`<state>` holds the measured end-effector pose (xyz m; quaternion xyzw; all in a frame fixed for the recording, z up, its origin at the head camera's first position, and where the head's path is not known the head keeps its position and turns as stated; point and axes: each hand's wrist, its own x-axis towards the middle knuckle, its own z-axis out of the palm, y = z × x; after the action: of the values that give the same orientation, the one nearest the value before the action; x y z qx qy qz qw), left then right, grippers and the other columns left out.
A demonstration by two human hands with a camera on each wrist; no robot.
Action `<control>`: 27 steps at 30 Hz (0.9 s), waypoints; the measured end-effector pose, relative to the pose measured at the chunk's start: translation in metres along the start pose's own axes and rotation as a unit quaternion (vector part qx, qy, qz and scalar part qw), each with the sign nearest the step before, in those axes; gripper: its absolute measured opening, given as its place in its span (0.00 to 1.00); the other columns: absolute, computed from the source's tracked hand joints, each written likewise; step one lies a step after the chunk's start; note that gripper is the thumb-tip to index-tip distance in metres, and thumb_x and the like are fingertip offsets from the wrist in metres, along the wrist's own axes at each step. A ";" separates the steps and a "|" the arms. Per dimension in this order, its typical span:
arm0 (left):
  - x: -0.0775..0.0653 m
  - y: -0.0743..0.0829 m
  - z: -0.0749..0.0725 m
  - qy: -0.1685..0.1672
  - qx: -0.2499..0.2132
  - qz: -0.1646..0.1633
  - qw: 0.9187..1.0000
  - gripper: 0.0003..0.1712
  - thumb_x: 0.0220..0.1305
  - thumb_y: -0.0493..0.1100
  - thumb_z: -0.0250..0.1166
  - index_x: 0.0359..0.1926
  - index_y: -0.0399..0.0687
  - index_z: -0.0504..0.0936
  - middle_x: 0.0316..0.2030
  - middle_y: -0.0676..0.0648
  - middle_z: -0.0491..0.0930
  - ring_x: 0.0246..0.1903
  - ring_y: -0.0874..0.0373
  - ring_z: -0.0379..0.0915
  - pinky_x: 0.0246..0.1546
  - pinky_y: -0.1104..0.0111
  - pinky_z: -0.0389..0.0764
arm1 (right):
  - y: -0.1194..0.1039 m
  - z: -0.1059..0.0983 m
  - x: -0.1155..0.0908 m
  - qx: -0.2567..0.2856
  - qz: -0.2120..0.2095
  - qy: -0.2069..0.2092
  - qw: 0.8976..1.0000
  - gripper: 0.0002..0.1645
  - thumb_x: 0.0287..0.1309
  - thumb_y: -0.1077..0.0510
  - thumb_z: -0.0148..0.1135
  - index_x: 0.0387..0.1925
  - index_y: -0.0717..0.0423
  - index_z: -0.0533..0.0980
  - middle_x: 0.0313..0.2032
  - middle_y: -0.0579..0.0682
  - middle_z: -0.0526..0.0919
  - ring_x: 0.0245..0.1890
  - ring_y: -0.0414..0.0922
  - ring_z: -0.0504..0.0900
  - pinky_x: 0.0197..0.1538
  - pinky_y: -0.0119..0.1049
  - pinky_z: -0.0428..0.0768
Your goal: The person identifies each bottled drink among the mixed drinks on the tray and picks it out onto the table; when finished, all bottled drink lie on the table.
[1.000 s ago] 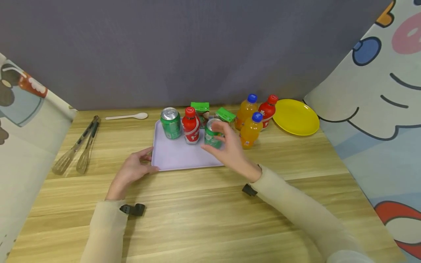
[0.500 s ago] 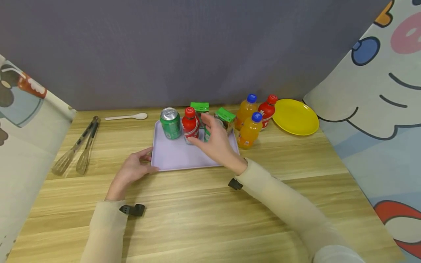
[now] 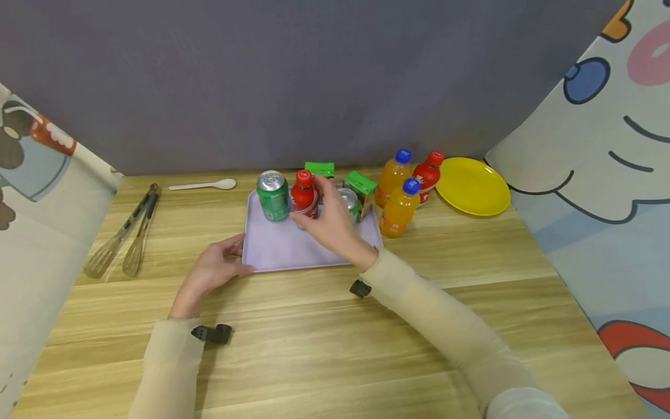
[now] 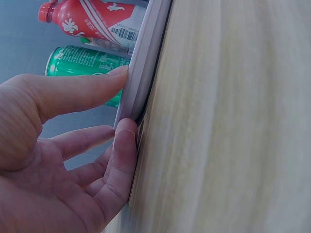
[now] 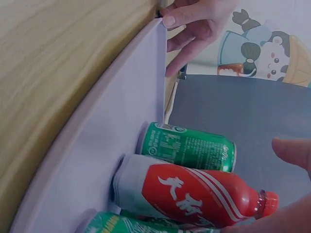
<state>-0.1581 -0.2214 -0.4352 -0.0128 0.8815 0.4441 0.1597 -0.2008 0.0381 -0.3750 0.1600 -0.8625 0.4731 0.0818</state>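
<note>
At the near left corner of a pale lilac tray [image 3: 277, 250], my left hand [image 3: 213, 267] holds the rim, thumb on one side and fingers on the other, as the left wrist view shows. My right hand [image 3: 335, 227] is above the tray, thumb and fingers spread around a red bottle [image 3: 303, 195] with a white label. In the right wrist view a gap shows between the thumb [image 5: 294, 151] and that bottle [image 5: 194, 191]. A green can [image 3: 272, 198] stands left of the bottle. Another green can [image 3: 349, 202] and two green-topped cartons, one a carton [image 3: 361, 186] at the right, are partly hidden.
Two orange drink bottles, the nearer one a blue-capped bottle [image 3: 400, 209], and a red bottle [image 3: 428, 174] stand right of the tray. Beyond them lies a yellow plate [image 3: 471, 186]. A white spoon [image 3: 204, 185] and slotted tongs [image 3: 125, 233] lie at the left.
My right hand has moved left, away from the green can at the right, to the red bottle on the tray. The left hand has stayed at the tray's corner.
</note>
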 end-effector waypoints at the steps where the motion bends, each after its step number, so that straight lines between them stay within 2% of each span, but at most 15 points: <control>1: 0.000 0.000 0.000 0.000 0.000 0.000 1.000 0.50 0.48 0.42 0.75 0.71 0.44 0.60 0.50 0.37 0.73 0.41 0.48 0.69 0.35 0.63 0.73 | 0.000 0.002 0.001 0.001 -0.001 0.003 1.000 0.50 0.48 0.52 0.74 0.67 0.61 0.58 0.63 0.55 0.67 0.60 0.46 0.68 0.59 0.36 0.66; 5: 0.001 0.000 0.000 0.001 0.000 0.003 1.000 0.50 0.49 0.42 0.75 0.71 0.43 0.60 0.50 0.37 0.74 0.40 0.48 0.69 0.34 0.64 0.74 | 0.002 0.009 0.004 0.001 -0.004 0.017 1.000 0.50 0.48 0.55 0.75 0.67 0.61 0.57 0.61 0.55 0.68 0.59 0.47 0.68 0.60 0.36 0.65; 13: 0.000 -0.001 0.000 0.001 -0.005 0.004 1.000 0.49 0.49 0.40 0.74 0.71 0.42 0.61 0.49 0.37 0.74 0.40 0.48 0.70 0.34 0.64 0.74 | 0.002 0.018 0.007 -0.004 0.018 0.017 1.000 0.53 0.49 0.54 0.73 0.69 0.61 0.53 0.62 0.57 0.65 0.59 0.49 0.66 0.60 0.41 0.65; 18: 0.000 0.000 0.000 0.004 -0.004 0.007 1.000 0.49 0.49 0.40 0.74 0.70 0.41 0.61 0.48 0.36 0.74 0.40 0.48 0.69 0.33 0.65 0.74 | 0.004 0.027 0.011 -0.009 0.028 0.029 0.999 0.53 0.51 0.55 0.72 0.69 0.63 0.50 0.63 0.58 0.63 0.61 0.50 0.64 0.63 0.40 0.62; 27: 0.001 -0.001 0.000 -0.001 -0.008 0.009 1.000 0.49 0.49 0.40 0.74 0.70 0.42 0.61 0.48 0.37 0.74 0.40 0.47 0.70 0.34 0.64 0.74 | 0.008 0.044 0.015 0.003 0.056 0.068 0.996 0.45 0.56 0.58 0.67 0.67 0.62 0.51 0.59 0.59 0.62 0.58 0.51 0.67 0.59 0.38 0.66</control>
<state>-0.1589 -0.2222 -0.4363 -0.0056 0.8779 0.4527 0.1561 -0.2173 0.0022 -0.4004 0.0796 -0.8609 0.4896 0.1131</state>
